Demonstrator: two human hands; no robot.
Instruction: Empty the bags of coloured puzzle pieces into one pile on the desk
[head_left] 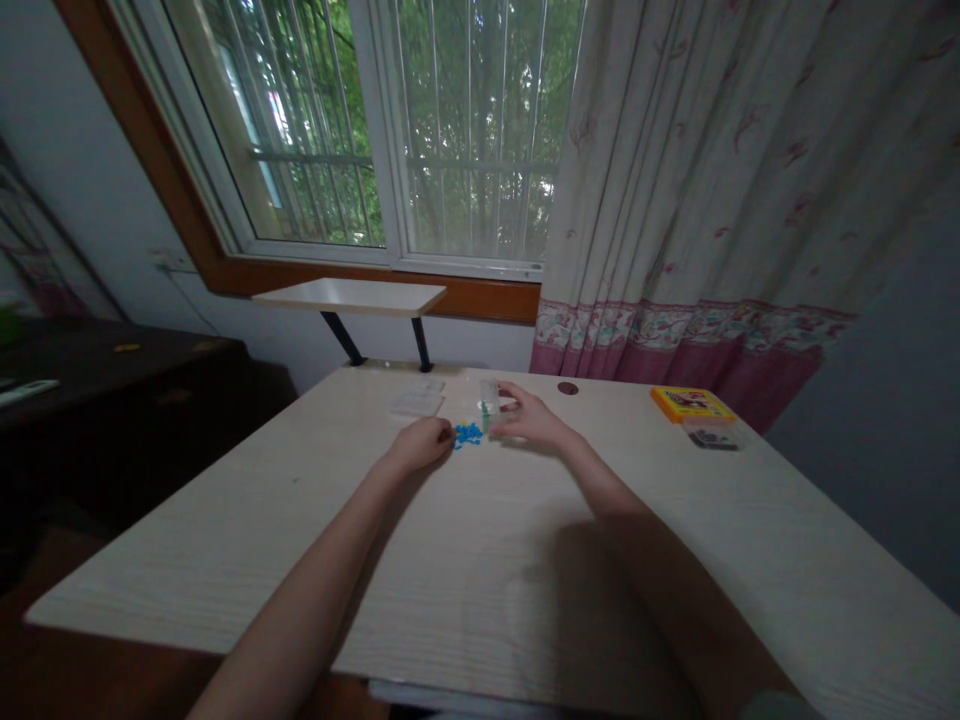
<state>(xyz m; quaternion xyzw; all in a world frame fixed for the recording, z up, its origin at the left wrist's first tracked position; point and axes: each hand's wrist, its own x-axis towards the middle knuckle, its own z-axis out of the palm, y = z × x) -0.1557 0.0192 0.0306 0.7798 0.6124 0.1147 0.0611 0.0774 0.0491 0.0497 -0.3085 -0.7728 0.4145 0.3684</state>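
Observation:
A small heap of blue pieces point(468, 434), with a bit of yellow among them, lies on the pale wooden table point(450, 540). Just left of the heap rests my left hand point(424, 443), its fingers curled together at the edge of the pieces; whatever they may pinch is hidden. My right hand point(529, 418) grips a clear plastic box point(489, 396) from its right side, fingers and thumb around it. The box is tipped up beside the heap, and something green shows at its lower end.
Behind my left hand lies a flat, clear-white plastic case point(418, 397). At the right stand a yellow-orange box point(691, 404) and a dark item in clear wrapping point(714, 436). A raised white shelf point(352, 294) on black legs is at the back left. A round hole point(568, 388) pierces the tabletop.

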